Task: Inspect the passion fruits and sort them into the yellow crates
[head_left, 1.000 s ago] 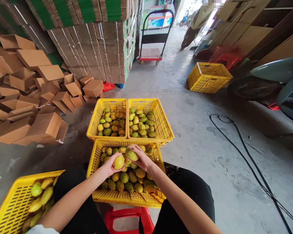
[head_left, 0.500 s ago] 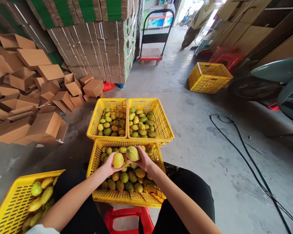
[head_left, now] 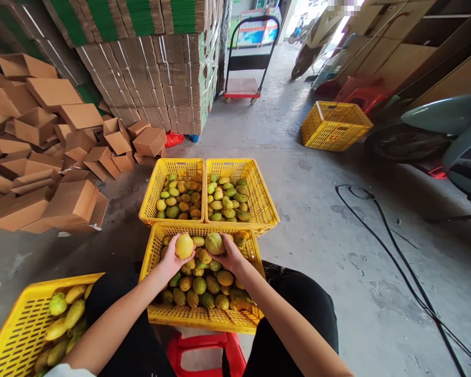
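Two fruits are in the hands near the middle of the frame, both above the near yellow crate (head_left: 204, 316) and its heap of yellow-green fruit (head_left: 199, 285). At left of centre, the left hand (head_left: 171, 260) has its fingers curled around a yellow fruit (head_left: 184, 245). Just to the right, the right hand (head_left: 231, 256) grasps a greenish fruit (head_left: 214, 243), its fingers set against the right side and underside. The two fruits are close together but apart — a narrow gap shows between them, with the heap behind.

Directly above the near crate in the frame, two more yellow crates stand side by side, the back left crate (head_left: 151, 196) and the back right crate (head_left: 264, 196), each partly filled with similar fruit. A fourth, the side crate (head_left: 13, 324), reaches into the lower left corner and holds longer-looking fruit, partly hidden by the left leg (head_left: 113, 298). A red stool (head_left: 235, 351) shows at the bottom centre, just below the near crate.

Loose cardboard boxes (head_left: 70, 201) lie jumbled across the left of the frame, beside a tall stack of flattened cartons (head_left: 149, 78). A black hose (head_left: 436, 317) trails over the grey floor (head_left: 310, 225) at the right.
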{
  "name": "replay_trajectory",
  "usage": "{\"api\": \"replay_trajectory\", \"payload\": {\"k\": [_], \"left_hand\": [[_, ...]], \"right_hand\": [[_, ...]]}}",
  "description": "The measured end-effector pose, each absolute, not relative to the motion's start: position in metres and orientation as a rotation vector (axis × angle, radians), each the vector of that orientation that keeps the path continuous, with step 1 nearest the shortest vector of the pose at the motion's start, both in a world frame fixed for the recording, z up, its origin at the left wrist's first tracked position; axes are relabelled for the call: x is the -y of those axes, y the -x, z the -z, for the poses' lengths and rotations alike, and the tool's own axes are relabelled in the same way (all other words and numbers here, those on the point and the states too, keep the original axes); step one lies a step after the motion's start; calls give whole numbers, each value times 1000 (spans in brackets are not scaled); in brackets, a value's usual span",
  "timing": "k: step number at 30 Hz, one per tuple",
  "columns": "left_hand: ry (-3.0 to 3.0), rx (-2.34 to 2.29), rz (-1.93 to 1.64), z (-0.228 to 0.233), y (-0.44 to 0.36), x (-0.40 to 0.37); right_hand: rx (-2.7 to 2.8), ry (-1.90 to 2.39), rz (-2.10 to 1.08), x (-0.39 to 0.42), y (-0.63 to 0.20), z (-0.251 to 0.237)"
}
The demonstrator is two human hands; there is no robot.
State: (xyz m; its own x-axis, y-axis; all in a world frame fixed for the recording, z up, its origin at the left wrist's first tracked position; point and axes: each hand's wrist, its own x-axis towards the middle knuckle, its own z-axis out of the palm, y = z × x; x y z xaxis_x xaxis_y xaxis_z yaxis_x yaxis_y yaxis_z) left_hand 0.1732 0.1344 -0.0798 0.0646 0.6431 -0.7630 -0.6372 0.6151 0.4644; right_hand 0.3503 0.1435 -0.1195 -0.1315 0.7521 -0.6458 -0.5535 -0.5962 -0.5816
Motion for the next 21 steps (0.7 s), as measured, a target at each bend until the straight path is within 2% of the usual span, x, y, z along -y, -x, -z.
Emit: {"api": "replay_trajectory", "payload": {"k": [4, 10, 13, 21], "left_hand": [[7, -1211, -1021, 83, -168, -133], [-1, -1281, -1004, 92, -163, -125], [-1, -1258, -993, 92, -166, -126], [75, -1255, -705, 89, -183, -137]], "right_hand": [[53, 1264, -1852, -156, -335, 115], [168, 724, -1901, -174, -330, 79], [203, 584, -1889, -175, -345, 63], [258, 1250, -1871, -158, -375, 83]]}}
